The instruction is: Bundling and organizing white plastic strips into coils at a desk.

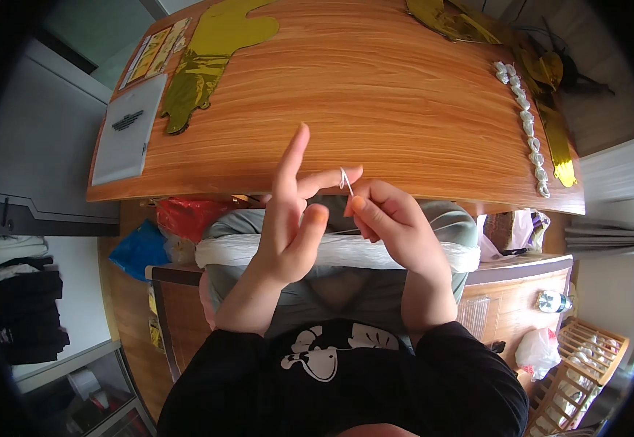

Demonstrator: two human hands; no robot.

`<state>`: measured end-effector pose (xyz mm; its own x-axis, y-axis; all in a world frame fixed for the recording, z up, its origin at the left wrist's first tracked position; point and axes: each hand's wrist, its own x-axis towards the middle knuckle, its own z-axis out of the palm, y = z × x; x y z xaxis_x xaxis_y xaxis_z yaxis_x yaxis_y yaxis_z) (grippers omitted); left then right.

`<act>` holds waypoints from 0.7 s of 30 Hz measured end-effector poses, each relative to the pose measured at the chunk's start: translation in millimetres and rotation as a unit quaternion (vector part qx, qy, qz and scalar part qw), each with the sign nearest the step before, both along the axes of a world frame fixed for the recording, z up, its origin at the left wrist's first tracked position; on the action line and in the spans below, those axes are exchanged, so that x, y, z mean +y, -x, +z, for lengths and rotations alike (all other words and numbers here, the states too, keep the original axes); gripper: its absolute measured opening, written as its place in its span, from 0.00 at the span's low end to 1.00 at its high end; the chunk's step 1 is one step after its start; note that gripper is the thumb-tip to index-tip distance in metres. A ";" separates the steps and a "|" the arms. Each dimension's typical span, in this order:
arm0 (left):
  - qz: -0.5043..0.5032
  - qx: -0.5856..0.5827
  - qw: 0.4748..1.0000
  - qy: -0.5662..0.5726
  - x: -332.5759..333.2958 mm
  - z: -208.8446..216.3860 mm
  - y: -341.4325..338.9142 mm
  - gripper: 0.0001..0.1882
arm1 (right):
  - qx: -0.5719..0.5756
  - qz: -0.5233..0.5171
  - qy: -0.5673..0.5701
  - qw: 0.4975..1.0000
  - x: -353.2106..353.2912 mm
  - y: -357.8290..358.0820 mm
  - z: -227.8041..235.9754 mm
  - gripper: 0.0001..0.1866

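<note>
My left hand (291, 233) is held up over my lap with its fingers spread apart. A thin white string (344, 178) loops round one of its outstretched fingers, near the tip. My right hand (393, 222) is closed in a pinch on that string, close beside the looped finger. Across my thighs lies a long bundle of white strands (361, 253), partly hidden behind both hands. On the right of the wooden table (346, 95), small coiled bundles of white string (526, 120) sit in a long row.
Gold foil balloons lie flat at the table's far left (219, 51) and right edge (559, 138). A white translucent case (129, 131) rests at the left. Red (189, 217) and blue (141, 247) bags are below the table. A wooden rack (586, 357) stands at lower right.
</note>
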<state>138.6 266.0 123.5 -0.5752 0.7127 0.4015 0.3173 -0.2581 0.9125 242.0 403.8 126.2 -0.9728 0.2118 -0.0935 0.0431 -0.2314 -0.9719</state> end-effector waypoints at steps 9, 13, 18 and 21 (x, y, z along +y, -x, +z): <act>-0.226 -0.187 0.956 -0.015 -17.7 -3.5 17.1 0.43 | 0.013 0.018 0.162 0.987 7.6 -3.5 0.3 0.13; 0.056 0.234 0.970 0.028 -7.0 -8.9 15.8 0.25 | 0.036 0.040 0.166 0.985 3.3 0.9 -4.4 0.12; 0.055 0.141 0.987 -0.048 -2.4 -8.7 8.8 0.27 | 0.051 -0.017 0.132 0.990 3.0 1.4 -3.0 0.12; 0.072 0.238 0.968 0.037 -4.3 -9.0 8.4 0.31 | 0.065 -0.028 0.120 0.990 5.7 -0.1 -3.8 0.12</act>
<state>130.2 261.7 114.5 -0.4336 0.6758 0.5961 0.7345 -0.1183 0.6683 242.1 409.5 122.4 -0.9671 0.2535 -0.0219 -0.0991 -0.4548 -0.8851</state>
